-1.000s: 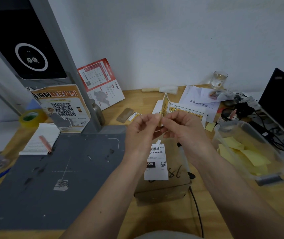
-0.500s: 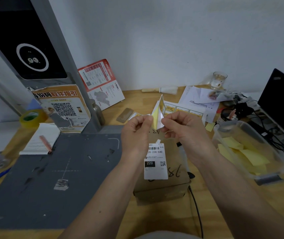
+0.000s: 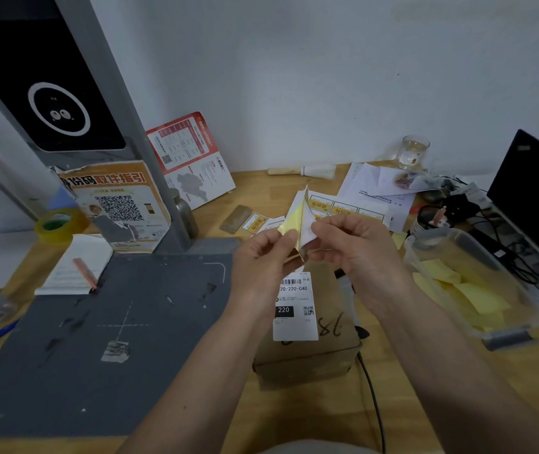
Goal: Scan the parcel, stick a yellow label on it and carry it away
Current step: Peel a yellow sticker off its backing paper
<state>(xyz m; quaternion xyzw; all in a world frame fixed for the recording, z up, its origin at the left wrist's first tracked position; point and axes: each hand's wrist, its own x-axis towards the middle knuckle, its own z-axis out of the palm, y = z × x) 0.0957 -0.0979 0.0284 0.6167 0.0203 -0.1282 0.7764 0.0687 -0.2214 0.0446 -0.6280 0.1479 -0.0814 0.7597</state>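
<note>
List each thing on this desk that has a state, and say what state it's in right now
Yellow label: half peeled from its backing, pinched by both hands.
Left hand: pinching the label.
Right hand: pinching the backing.
Parcel: closed, on the desk, white shipping label on top, no yellow label yet.
Monitor: dark.
Bin: open, holding yellow scraps.
Glass: upright.

white shipping label (image 3: 295, 309) reads "220", "20-220-C40"

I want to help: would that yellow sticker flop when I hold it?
Probably floppy: the sticker already bends between the left hand and right hand. Likely very light, pinched by fingertips. It may cling to fingers once peeled.
</note>
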